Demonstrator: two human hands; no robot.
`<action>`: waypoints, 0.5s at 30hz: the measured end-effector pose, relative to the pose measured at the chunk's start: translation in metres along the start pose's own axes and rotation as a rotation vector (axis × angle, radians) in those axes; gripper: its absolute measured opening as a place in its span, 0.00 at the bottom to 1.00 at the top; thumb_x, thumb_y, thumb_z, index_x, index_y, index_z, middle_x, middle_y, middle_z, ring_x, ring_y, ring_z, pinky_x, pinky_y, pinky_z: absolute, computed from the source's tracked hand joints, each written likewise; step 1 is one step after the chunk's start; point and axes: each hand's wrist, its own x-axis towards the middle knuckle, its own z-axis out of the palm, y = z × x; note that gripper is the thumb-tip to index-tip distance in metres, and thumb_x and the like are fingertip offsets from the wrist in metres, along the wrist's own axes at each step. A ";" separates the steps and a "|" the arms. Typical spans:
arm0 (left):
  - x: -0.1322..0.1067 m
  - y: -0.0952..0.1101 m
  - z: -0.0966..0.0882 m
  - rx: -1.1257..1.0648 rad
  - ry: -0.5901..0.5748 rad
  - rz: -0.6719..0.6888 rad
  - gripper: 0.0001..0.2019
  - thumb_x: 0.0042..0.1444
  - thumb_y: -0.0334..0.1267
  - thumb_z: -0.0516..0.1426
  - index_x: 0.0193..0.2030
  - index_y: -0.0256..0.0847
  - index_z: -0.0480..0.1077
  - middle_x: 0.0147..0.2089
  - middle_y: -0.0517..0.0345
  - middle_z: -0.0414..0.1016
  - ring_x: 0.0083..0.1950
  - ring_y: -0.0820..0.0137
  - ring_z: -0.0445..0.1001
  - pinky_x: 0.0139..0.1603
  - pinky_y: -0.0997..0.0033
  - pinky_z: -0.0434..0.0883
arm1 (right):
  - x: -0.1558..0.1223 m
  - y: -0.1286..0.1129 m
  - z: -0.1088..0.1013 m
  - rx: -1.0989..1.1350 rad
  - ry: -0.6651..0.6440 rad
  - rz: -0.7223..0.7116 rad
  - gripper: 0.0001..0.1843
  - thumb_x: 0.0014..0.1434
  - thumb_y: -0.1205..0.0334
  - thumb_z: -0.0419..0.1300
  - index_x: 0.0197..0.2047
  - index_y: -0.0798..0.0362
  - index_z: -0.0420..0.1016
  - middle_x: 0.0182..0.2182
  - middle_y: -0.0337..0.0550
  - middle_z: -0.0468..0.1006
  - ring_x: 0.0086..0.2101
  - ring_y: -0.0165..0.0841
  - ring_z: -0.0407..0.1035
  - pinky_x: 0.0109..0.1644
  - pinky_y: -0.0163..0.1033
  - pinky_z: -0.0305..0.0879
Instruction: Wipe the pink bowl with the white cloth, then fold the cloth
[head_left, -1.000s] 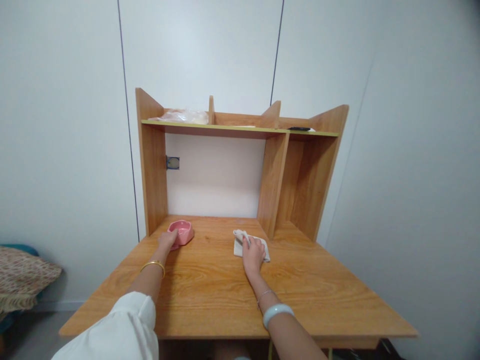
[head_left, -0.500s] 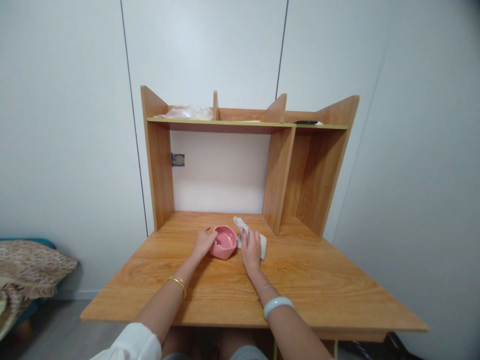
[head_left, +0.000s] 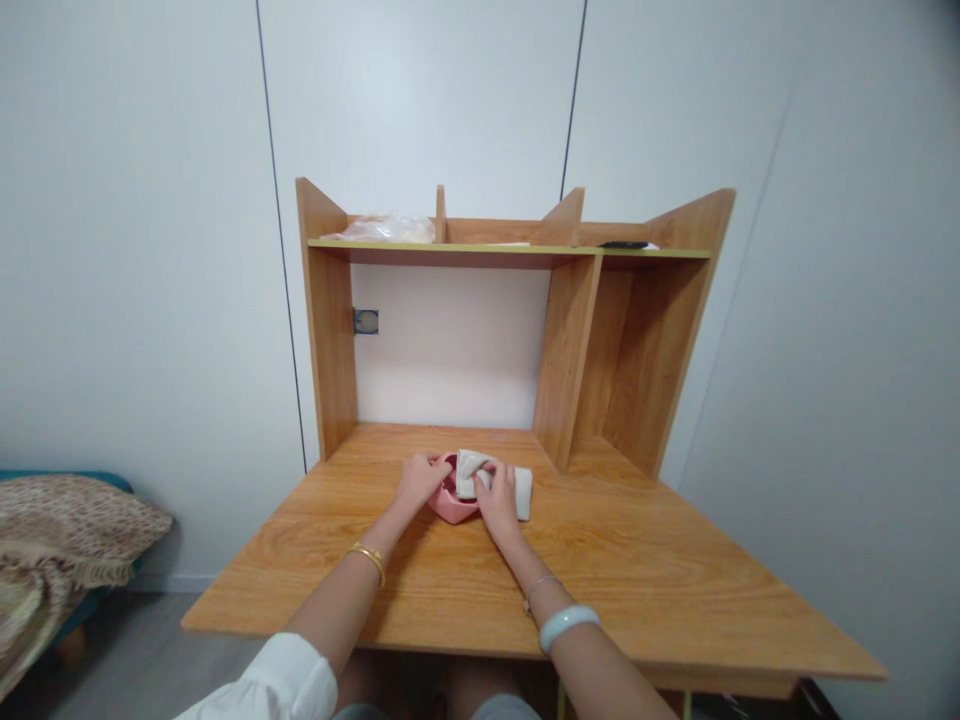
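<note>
A pink angular bowl (head_left: 453, 510) rests on the wooden desk (head_left: 465, 580) in front of me. My left hand (head_left: 421, 482) grips its left rim, with the fingers over the edge and the thumb toward the inside. In my right hand (head_left: 498, 500) is a pale grey cloth (head_left: 474, 470), pinched between thumb and fingers. Part of the cloth hangs over the bowl's right side and covers much of its opening. Another flap of it reaches out past the right of my hand, near the desk surface.
A wooden shelf unit (head_left: 562, 370) stands at the back of the desk. On its upper shelf lie a clear plastic bag (head_left: 386, 229) and a flat black item (head_left: 626, 245). A patterned blanket (head_left: 75, 525) covers a teal seat at the far left.
My right hand has brought the cloth leftward from beside the bowl to over its opening. My left hand stays on the rim, its fingers reaching farther in. The view has shifted slightly.
</note>
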 end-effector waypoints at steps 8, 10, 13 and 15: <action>0.005 0.019 -0.006 0.126 -0.041 0.323 0.15 0.46 0.40 0.57 0.40 0.40 0.75 0.41 0.48 0.78 0.43 0.59 0.73 0.47 0.67 0.66 | 0.001 0.005 0.006 -0.059 -0.154 0.256 0.29 0.51 0.65 0.53 0.58 0.55 0.58 0.45 0.50 0.75 0.45 0.38 0.69 0.45 0.37 0.64; 0.002 0.014 -0.001 0.020 0.021 0.283 0.19 0.47 0.42 0.57 0.46 0.39 0.73 0.47 0.46 0.75 0.49 0.58 0.71 0.53 0.65 0.64 | 0.000 0.003 0.004 -0.106 -0.148 0.270 0.26 0.54 0.64 0.49 0.57 0.54 0.60 0.42 0.48 0.76 0.43 0.38 0.71 0.42 0.37 0.64; -0.005 -0.001 0.014 -0.130 0.132 0.225 0.26 0.48 0.46 0.58 0.54 0.36 0.66 0.55 0.44 0.69 0.56 0.58 0.66 0.59 0.62 0.59 | -0.001 0.002 0.002 -0.149 -0.116 0.274 0.25 0.55 0.63 0.47 0.57 0.55 0.62 0.40 0.49 0.77 0.41 0.38 0.71 0.41 0.37 0.64; -0.011 -0.013 0.027 -0.200 0.190 0.194 0.32 0.47 0.48 0.59 0.58 0.35 0.61 0.58 0.43 0.65 0.60 0.58 0.62 0.61 0.60 0.57 | -0.001 0.003 0.001 -0.162 -0.094 0.282 0.25 0.55 0.62 0.46 0.56 0.56 0.63 0.40 0.49 0.77 0.41 0.38 0.71 0.42 0.37 0.64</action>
